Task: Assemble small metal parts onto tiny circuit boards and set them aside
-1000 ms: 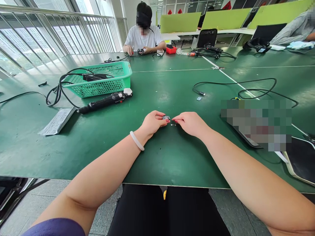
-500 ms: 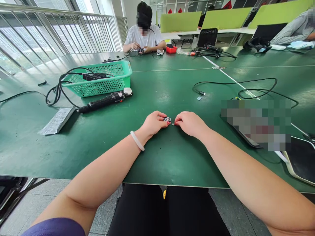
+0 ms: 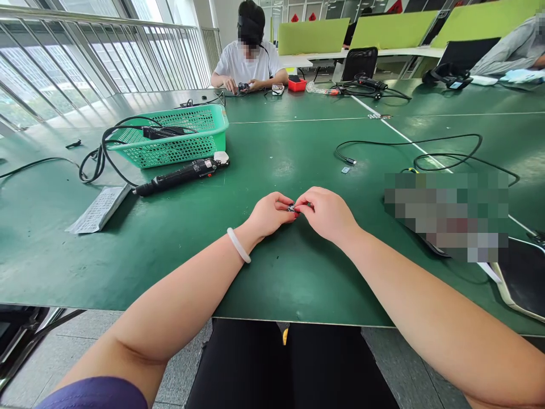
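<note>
Over the green table [image 3: 264,272], my left hand [image 3: 270,216] is closed in a pinch around a small black-and-white part [image 3: 291,208]; its exact kind is too small to tell. My right hand [image 3: 326,213] is pinched too, its fingertips against the right end of that part. Between the right fingertips was a tiny pale piece, now mostly hidden by the fingers. The wrist of my left arm wears a white band [image 3: 238,245].
To the left lie a black electric screwdriver [image 3: 183,175], a green basket [image 3: 170,150] with cables, and a white paper pad [image 3: 100,210]. A black cable [image 3: 409,143] and a small chip-like piece [image 3: 345,170] lie ahead right. Across sits a co-worker [image 3: 251,62].
My right hand has moved left and slightly up, bringing its fingertips from a small gap away to contact with the part. My left hand has stayed nearly still.
</note>
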The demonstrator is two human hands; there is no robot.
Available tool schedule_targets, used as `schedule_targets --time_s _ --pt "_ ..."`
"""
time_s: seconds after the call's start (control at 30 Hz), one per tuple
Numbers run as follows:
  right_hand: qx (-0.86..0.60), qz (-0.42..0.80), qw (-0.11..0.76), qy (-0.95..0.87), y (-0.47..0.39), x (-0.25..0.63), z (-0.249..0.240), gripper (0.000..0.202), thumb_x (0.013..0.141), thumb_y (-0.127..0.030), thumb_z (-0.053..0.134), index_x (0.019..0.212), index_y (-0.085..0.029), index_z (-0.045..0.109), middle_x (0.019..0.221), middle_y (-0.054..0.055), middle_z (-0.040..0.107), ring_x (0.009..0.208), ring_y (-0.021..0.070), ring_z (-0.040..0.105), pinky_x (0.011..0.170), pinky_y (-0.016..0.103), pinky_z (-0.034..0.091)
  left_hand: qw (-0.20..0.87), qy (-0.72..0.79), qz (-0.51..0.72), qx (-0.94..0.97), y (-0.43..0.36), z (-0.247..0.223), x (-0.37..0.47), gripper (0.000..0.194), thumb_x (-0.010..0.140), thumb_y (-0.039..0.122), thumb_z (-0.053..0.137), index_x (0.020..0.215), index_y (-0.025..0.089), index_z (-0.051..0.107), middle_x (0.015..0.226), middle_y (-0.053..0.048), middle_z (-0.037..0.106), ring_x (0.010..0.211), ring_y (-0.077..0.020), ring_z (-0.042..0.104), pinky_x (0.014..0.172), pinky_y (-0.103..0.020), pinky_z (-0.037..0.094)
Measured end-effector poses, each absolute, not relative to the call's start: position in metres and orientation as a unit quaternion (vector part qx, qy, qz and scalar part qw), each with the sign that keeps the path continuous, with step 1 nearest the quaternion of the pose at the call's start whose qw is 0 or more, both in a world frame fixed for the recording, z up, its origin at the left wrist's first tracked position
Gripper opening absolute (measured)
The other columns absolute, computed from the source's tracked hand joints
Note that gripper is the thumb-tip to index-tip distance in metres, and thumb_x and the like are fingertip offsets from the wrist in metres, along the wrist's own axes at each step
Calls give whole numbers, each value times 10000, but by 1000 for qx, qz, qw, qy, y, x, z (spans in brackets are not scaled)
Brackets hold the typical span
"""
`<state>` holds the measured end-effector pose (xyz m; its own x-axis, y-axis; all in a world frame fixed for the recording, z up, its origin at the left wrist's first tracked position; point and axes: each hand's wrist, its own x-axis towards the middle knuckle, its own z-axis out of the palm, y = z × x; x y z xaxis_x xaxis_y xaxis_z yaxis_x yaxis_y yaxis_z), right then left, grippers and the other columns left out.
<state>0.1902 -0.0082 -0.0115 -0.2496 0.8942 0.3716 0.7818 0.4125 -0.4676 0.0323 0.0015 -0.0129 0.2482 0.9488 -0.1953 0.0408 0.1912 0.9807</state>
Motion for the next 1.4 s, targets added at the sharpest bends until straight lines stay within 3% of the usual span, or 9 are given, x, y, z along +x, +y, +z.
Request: schedule_targets --time_s 0.4,0.6,0.93,1.13,1.4 --pt "-546 125 346 -753 -7 196 -11 168 835 -158 579 757 -213 717 810 23 678 713 156 570 662 304 421 632 462 392 484 2 -13 30 345 614 -29 775 834 122 556 735 -43 727 723 -137 685 859 -390 523" --pt "-568 156 318 -743 -7 200 -10 168 810 -226 652 930 -237 768 846 19 711 685 154 565 652 310 438 637 464 391 475 2 -12 32 303 670 -68 708 849 118 548 732 -38 730 734 -125 693 855 -375 533" --pt "-559 167 312 -750 -8 199 -9 185 832 -228 611 872 -253 790 896 21 758 765 176 636 690 315 481 657 459 386 456 2 -8 30 278 695 -18 742 849 118 555 747 -46 727 737 -116 692 888 -378 523" --pt "-567 165 291 -753 -8 199 -6 257 780 -207 665 1004 -259 779 769 14 699 648 153 571 604 293 435 657 464 390 449 4 -11 29 236 738 -5 719 859 116 557 746 -43 717 704 -101 672 886 -368 526" --pt "-569 170 283 -754 -8 199 -9 191 812 -218 643 926 -266 788 784 12 694 689 154 574 639 291 435 652 474 381 453 2 -8 30 210 758 -9 697 855 114 557 743 -54 723 704 -105 674 854 -349 535"
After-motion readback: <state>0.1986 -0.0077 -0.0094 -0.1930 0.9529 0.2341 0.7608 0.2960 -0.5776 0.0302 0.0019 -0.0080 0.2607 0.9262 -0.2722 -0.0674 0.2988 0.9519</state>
